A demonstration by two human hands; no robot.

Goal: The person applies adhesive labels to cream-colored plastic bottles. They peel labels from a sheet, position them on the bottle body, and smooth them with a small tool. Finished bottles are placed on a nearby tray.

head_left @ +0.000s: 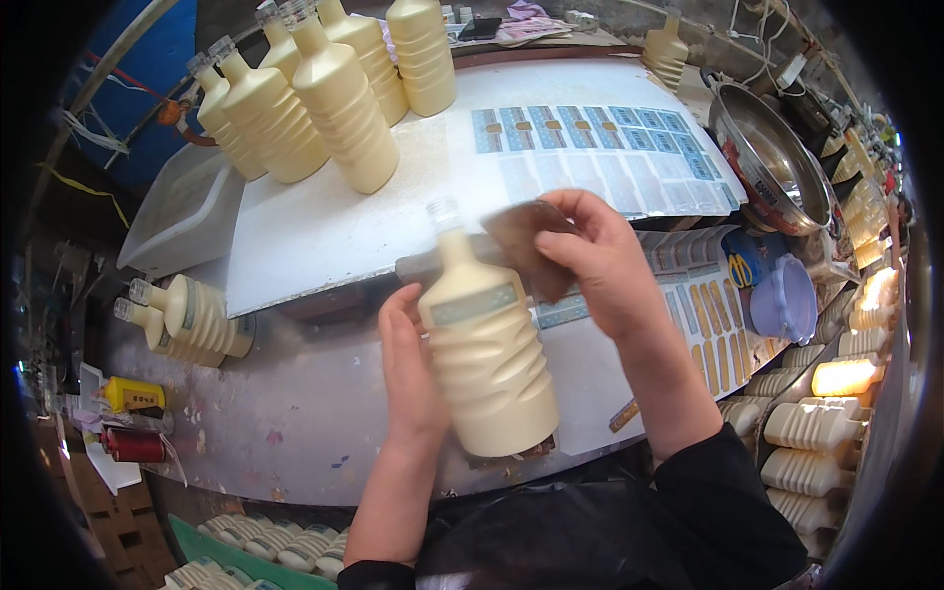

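Note:
A cream plastic bottle (492, 383) with ribbed sides and a clear threaded neck lies tilted before me. A pale blue-grey label band (476, 305) crosses its shoulder. My left hand (405, 364) curves along the bottle's left side; part of its grip is hidden behind the bottle. In my right hand (600, 256), pinched between thumb and fingers, is a thin brown flat piece (531, 241), slightly blurred, just right of the bottle's neck. A grey bar (418, 267) shows behind the neck. On the white board beyond lies a sheet of blue labels (590, 138).
Several cream bottles (344, 118) stand at the back left; others (192, 320) lie at the left edge. To the right are a metal basin (772, 147), a lilac bucket (784, 300), yellow-handled scissors (737, 270) and stacked bottles (811, 428). A green crate (197, 541) holds bottles below.

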